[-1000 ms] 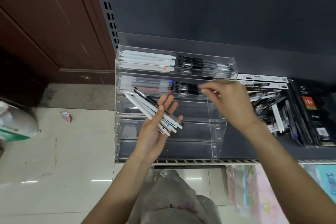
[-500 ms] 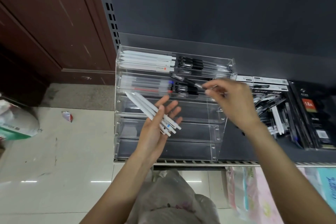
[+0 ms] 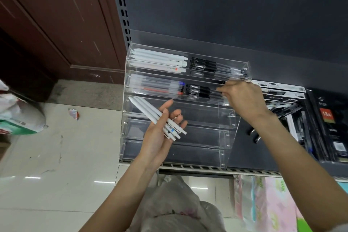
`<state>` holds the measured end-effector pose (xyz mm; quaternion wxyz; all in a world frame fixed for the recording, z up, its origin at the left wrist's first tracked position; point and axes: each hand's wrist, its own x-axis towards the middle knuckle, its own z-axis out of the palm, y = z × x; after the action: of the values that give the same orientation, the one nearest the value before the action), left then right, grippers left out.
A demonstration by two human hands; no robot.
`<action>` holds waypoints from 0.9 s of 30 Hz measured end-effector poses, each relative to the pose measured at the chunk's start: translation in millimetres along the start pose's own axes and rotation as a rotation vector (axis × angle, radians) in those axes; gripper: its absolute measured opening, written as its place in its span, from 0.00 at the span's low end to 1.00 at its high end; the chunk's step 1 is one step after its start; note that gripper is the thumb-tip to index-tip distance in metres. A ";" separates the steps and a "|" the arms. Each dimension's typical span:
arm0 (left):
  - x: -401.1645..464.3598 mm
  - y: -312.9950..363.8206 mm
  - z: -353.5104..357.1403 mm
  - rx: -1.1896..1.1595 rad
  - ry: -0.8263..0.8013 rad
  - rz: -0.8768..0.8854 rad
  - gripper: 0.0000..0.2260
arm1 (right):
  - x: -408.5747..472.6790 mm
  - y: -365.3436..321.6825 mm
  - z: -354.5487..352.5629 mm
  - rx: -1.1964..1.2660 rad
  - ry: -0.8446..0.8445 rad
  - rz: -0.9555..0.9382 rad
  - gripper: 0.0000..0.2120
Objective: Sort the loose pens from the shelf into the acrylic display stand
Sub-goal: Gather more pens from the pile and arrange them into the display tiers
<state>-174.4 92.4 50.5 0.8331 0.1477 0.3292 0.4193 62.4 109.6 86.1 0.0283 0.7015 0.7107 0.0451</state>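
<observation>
A clear acrylic display stand (image 3: 228, 118) sits at the left end of a dark shelf (image 3: 243, 149), its stepped tiers rising toward the back panel. The top tier holds a row of white pens (image 3: 158, 60) on the left and black-gripped pens (image 3: 216, 68) on the right; the second tier holds frosted pens with blue and red ends (image 3: 156, 86) on the left and another group of black-gripped pens (image 3: 201, 91) on the right. The three lower tiers look bare from here. The left hand (image 3: 160, 133) is held palm-up in front of the middle tiers, thumb laid across a small bundle of white pens (image 3: 150, 113) that rests on the fingers — their tapered tips point up and to the left, their clicker ends stick out past the fingertips. The right hand (image 3: 243, 98) reaches over the right side of the second tier, its fingertips drawn together at the barrels of the black-gripped pens there; the fingers pinch narrowly, though whether they actually clasp a pen is blurred and I cannot tell. To the right of the stand, a jumble of loose pens (image 3: 290, 117) lies on the shelf beside dark boxed packs (image 3: 331, 124). Below the shelf edge a crumpled plastic bag (image 3: 175, 207) shows between the forearms — and pale floor tiles (image 3: 56, 156) spread to the left.
</observation>
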 end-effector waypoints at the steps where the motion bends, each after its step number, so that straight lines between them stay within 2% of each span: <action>1: -0.1 0.4 -0.2 -0.008 -0.002 -0.001 0.13 | -0.8 0.0 -0.2 -0.034 -0.008 0.002 0.13; 4: 0.0 1.2 -0.2 -0.023 -0.005 -0.007 0.13 | -12.3 -10.9 -9.1 0.038 0.086 0.006 0.11; 7: 0.3 1.4 1.0 -0.030 0.008 0.004 0.14 | -36.5 -49.8 -24.6 0.371 0.256 -0.009 0.06; 11: -2.7 2.2 3.7 -0.041 0.003 0.012 0.15 | -60.4 -108.7 -18.8 0.691 0.026 0.024 0.06; 16: -9.9 5.2 1.7 -0.050 -0.024 0.043 0.16 | -61.6 -127.1 -2.0 0.818 -0.009 0.083 0.07; 20: -14.9 5.6 -3.7 -0.013 -0.038 0.053 0.17 | -60.4 -131.1 -2.6 1.010 -0.082 0.097 0.05; 23: -21.9 6.4 -9.0 0.025 -0.019 0.078 0.18 | -57.1 -123.4 -2.0 0.992 -0.092 0.108 0.04; 27: -29.1 13.2 -26.1 0.070 0.107 0.136 0.13 | -43.7 -94.1 1.3 0.649 0.088 0.124 0.04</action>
<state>-212.4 76.5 50.4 0.7783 0.1759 0.3768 0.4704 -30.5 64.9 74.0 -0.2301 0.7132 0.6445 -0.1515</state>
